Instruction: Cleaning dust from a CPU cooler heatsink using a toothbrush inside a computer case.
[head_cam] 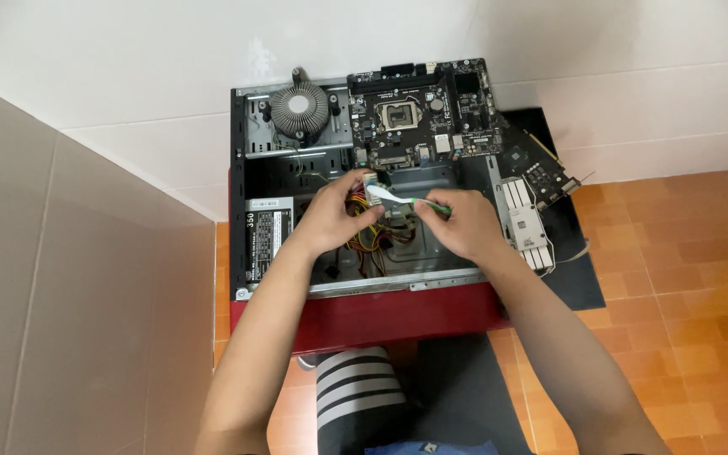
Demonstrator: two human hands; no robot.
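Toothbrush (419, 202) (white and green) pinched in right hand (463, 226) fingers; left hand (334, 217) fingers grip a small component (372, 189).

The computer case (330, 286) is dull grey metal. Inside it sits a shiny metal fan (300, 109). Beside the fan, the black board (419, 109) looks matt. Under the case, the floor tiles (693, 278) are smooth orange.

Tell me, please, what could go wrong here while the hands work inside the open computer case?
1. The right hand holds a green-handled tool close to the bundle of coloured wires; a slip might nick them.
2. The motherboard lies loose across the case edge and could be knocked or slide.
3. The left hand grips a small part above the wires; if dropped, it may fall deep into the case.
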